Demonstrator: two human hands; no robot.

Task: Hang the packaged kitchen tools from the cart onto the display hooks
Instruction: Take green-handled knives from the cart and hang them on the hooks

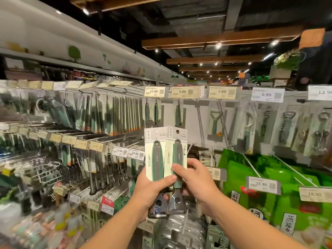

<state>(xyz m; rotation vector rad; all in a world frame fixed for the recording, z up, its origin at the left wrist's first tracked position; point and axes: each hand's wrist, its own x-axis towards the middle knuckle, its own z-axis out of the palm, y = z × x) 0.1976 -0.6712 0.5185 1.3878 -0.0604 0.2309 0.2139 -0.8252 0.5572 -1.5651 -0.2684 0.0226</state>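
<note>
Display wall (203, 121) is filling the view, tools hanging under price tags (182, 92). Left hand (152, 190) is gripping left package (154, 153); right hand (195, 178) is pinching right package (177, 151), both upright, overlapping, below the hooks.

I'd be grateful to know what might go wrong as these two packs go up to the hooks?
Two packaged tools overlap in the left hand and right hand, so their hang holes may not line up, and one pack could slip out. Nearby hooks, such as the one under the 12.90 tag, already carry similar green-handled tools, so misplacing is possible.
</note>
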